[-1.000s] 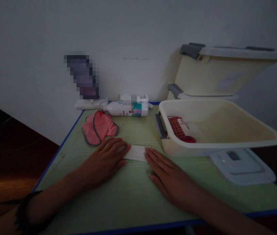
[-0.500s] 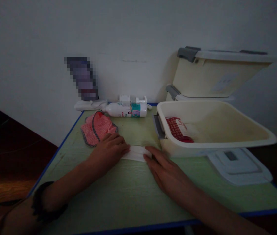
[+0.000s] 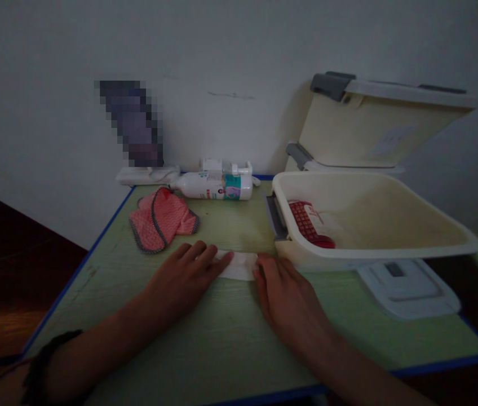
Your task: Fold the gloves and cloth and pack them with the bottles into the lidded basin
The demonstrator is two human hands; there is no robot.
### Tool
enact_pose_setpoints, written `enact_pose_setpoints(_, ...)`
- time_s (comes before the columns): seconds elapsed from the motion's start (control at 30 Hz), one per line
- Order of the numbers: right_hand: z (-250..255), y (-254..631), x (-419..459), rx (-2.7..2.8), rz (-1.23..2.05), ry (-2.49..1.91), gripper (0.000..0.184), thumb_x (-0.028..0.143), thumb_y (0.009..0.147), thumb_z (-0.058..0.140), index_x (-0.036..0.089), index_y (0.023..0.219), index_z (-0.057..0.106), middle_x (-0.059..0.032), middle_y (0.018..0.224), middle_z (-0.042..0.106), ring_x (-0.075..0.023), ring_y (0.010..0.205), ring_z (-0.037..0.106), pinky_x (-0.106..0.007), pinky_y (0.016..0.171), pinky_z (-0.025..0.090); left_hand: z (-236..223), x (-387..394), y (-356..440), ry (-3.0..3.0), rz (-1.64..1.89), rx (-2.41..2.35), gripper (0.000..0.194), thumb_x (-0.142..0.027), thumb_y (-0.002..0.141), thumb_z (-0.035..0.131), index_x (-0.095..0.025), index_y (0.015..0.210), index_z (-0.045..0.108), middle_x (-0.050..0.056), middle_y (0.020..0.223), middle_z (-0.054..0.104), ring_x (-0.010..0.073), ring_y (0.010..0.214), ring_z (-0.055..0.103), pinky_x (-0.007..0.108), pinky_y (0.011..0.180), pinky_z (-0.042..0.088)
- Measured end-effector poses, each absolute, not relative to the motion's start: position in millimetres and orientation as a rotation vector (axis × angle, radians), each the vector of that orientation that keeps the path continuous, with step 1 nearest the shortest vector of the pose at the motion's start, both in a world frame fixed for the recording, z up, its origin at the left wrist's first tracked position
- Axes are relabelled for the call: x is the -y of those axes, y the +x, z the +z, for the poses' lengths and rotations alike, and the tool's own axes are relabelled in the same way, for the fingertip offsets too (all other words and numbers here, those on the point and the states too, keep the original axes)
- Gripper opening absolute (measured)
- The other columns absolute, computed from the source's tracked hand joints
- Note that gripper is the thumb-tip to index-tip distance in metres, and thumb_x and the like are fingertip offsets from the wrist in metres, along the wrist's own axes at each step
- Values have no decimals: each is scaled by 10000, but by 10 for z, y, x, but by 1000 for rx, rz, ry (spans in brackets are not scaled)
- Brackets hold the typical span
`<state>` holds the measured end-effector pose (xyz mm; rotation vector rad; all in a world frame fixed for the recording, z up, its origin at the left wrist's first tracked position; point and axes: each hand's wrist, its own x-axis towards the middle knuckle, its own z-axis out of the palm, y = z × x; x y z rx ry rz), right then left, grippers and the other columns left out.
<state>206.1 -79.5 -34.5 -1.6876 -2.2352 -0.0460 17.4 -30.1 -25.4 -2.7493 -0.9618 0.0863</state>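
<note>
A narrow folded white tissue-like strip [image 3: 239, 267] lies flat on the green table between my two hands. My left hand [image 3: 188, 272] grips its left end, with the thumb stretched over the top and the fingers bent. At the right end my right hand [image 3: 287, 293] has its fingers and thumb closed on the edge. Whether the strip is paper or cloth I cannot tell. Just beyond my left hand rests a crumpled pink checked cloth [image 3: 163, 220] with a dark patterned border.
An open cream bin [image 3: 374, 254] stands at the right, holding a red-and-white packet [image 3: 309, 223]. Its raised lid [image 3: 361, 129] leans near the wall. Beside the bin lies a pale flat lid [image 3: 412, 287]. A white pump bottle [image 3: 205, 186] lies along the back edge.
My left thumb now reaches further right over the strip. My right fingers have curled in more on its right end. The view has shifted slightly.
</note>
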Motion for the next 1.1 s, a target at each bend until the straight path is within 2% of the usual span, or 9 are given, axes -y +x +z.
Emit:
enact_pose_setpoints(0.13,-430,1968,742,2252,-228,-1804,412,95,840,487,-3,1238,454,-214,1039,636,-299,896,609,-433,755,530,-235,282,159,-2753,95,1003,476,-60,850,426,-234,1291,456,79,1061,598,244,929,545,384,785,457)
enact_pose_setpoints(0.2,-436,1928,713,2275,-243,-1860,454,92,839,482,3,1279,415,-226,1087,610,-305,919,603,-435,762,523,-238,278,154,-2754,87,1007,480,-55,849,421,-240,1290,458,75,1037,602,248,919,547,390,777,462)
enact_pose_setpoints(0.27,-407,1909,691,2273,-175,-1919,402,112,850,474,19,1240,459,-221,1066,604,-298,898,607,-431,750,523,-246,279,149,-2761,76,1006,486,-51,846,419,-241,1292,456,75,1034,602,250,927,545,392,777,463)
enact_pose_setpoints(0.37,-329,1920,690,2266,16,-1962,251,158,861,468,33,1058,559,-201,969,602,-296,850,600,-439,729,519,-264,285,138,-2779,64,1005,492,-53,847,415,-238,1302,443,77,1046,599,246,940,540,395,793,458)
enact_pose_setpoints(0.5,-284,1937,735,2224,184,-1876,120,152,845,462,82,897,545,-172,933,558,-292,879,555,-455,771,485,-312,289,113,-2808,-13,1013,489,-48,857,382,-229,1309,429,88,1124,572,242,976,534,386,800,449)
enact_pose_setpoints(0.6,-297,1937,751,2100,315,-1773,81,129,820,464,124,897,487,-155,967,537,-277,916,534,-440,783,468,-359,282,97,-2827,-82,995,502,-30,854,359,-219,1315,420,90,1202,539,234,1037,510,372,835,429)
enact_pose_setpoints(0.77,-278,1971,687,1801,689,-1667,127,165,821,444,176,940,401,-47,774,557,-185,670,568,-342,620,473,-373,279,98,-2842,-37,955,486,-46,857,353,-189,1317,415,69,1174,576,232,1038,500,369,852,412)
enact_pose_setpoints(0.93,-300,1996,663,1641,734,-1608,193,232,823,476,177,1000,420,-80,911,564,-189,771,576,-360,700,482,-318,336,84,-2801,-50,961,489,-35,846,324,-145,1314,414,83,1182,585,227,1055,505,346,843,418)
enact_pose_setpoints(1.1,-345,1970,713,1508,838,-1539,247,286,842,499,196,1055,413,-77,972,567,-179,793,593,-331,672,504,-343,368,68,-2825,-74,969,450,-30,837,335,-114,1254,480,98,1184,585,236,1065,509,351,858,428)
